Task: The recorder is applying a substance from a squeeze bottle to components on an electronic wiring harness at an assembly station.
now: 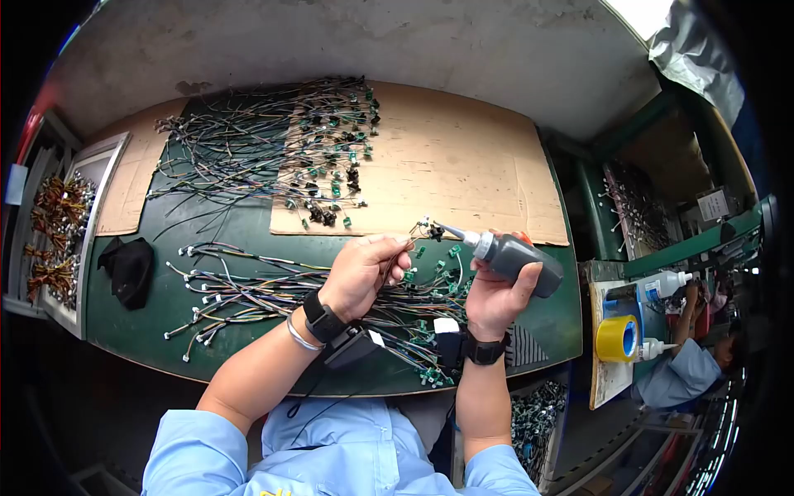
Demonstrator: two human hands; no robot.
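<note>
- Gripping a dark squeeze bottle [529,264] in the right hand [499,299], with nozzle pointed at the harness end between both hands.
- Pinching a thin wire harness [425,222] in the fingers of the left hand [364,269].
- Impossible to tell whether touching at the nozzle tip, or what fills the opaque bottle.
- Partly hidden beneath both wrists, more harnesses [240,285] on the bench [136,339].
- Well left of the hands, a white-rimmed tray [107,198] holding orange-brown wire bundles [54,215].
- Far right of the hands, white bottles [664,286], contents unclear.

Head-worn fisheye — looking down, wide
</note>
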